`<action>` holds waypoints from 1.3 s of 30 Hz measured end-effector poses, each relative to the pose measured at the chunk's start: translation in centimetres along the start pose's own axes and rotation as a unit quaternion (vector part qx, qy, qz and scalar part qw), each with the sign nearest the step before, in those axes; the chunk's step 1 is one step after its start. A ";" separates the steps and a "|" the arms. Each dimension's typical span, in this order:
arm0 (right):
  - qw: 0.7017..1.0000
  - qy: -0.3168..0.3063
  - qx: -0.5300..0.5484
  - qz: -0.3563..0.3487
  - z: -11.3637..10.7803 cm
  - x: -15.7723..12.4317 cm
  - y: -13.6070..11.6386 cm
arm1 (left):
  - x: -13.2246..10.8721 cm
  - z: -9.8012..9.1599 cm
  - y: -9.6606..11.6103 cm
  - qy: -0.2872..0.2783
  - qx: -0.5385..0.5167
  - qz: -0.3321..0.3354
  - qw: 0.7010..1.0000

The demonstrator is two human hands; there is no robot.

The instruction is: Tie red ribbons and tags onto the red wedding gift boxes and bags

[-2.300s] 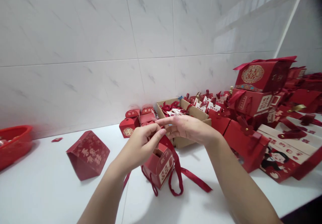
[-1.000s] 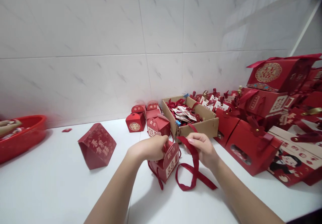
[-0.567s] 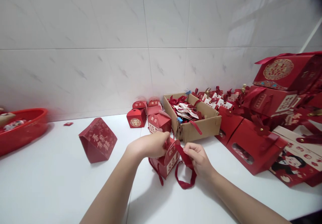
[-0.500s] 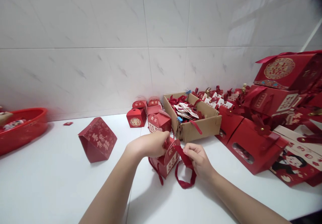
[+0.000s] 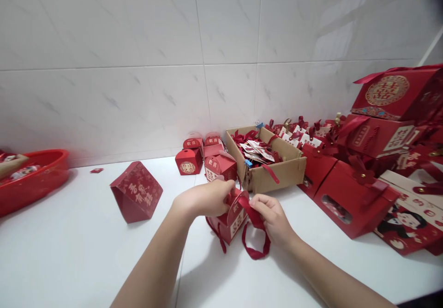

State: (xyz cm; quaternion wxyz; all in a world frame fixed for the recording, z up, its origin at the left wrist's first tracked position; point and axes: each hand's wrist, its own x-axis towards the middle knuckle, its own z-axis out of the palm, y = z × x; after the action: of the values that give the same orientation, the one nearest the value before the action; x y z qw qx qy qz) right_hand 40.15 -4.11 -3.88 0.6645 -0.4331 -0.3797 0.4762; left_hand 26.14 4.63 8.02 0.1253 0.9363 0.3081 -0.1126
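Note:
A small red gift box (image 5: 238, 227) with gold lettering and a pale label stands on the white table in front of me. My left hand (image 5: 218, 197) reaches over its top, fingers curled down and gripping it near the raised flap; the fingertips are partly hidden. A dark red ribbon (image 5: 256, 254) runs from the top of the box and loops down at its right side. Pinched between thumb and fingers of my right hand (image 5: 272, 215) is the upper part of that ribbon. A dark red cord (image 5: 222, 241) hangs down the box's left face.
Behind my hands are several small red boxes (image 5: 188, 162) and a cardboard box (image 5: 277, 178) of ribbons and cards. Larger red gift boxes (image 5: 356, 202) crowd the right. A tilted red box (image 5: 136, 195) and a red plastic basin (image 5: 38, 183) are on the left.
My right hand has shifted very slightly left toward the box, still pinching the ribbon. My left hand stays on the box. The view has moved a little.

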 end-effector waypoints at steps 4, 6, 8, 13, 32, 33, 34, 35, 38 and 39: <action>1.000 0.005 -0.004 0.004 0.3 -0.1 -0.3 | -0.4 -0.3 -0.6 0.004 -0.026 0.015 1.000; 1.000 0.004 -0.012 0.004 0.4 -0.1 -0.4 | -0.7 -0.6 -0.8 -0.005 -0.055 0.016 0.998; 1.000 0.002 -0.021 -0.002 0.5 -0.1 -0.5 | -0.9 -0.9 -0.9 -0.008 -0.080 0.024 0.996; 0.999 -0.005 -0.049 -0.015 0.5 -0.1 -0.6 | -0.8 -1.0 -0.5 0.026 -0.080 0.061 0.995; 0.949 0.049 -0.241 -0.198 -0.9 1.8 -4.5 | -4.9 -2.9 -1.2 0.382 -0.193 0.086 0.900; 0.948 0.027 -0.254 -0.190 -0.5 2.1 -5.8 | -5.4 -3.0 -1.3 0.387 -0.192 0.088 0.898; 0.947 0.003 -0.268 -0.175 0.1 2.5 -7.1 | -5.7 -3.1 -1.3 0.389 -0.190 0.092 0.897; 0.946 -0.019 -0.281 -0.160 0.7 2.8 -8.4 | -6.0 -3.1 -1.3 0.390 -0.187 0.096 0.896; 0.948 -0.111 -0.269 -0.131 3.0 3.3 -11.5 | -6.3 -3.0 -1.4 0.392 -0.178 0.103 0.897; 0.949 -0.143 -0.253 -0.118 3.7 3.4 -12.0 | -6.3 -2.9 -1.4 0.392 -0.178 0.105 0.896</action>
State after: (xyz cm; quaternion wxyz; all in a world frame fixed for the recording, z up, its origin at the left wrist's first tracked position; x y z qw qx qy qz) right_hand 41.33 -2.13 8.95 0.5234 -0.4666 -0.6272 0.3391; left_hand 20.79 3.13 12.34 0.1696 0.8935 0.2473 0.3342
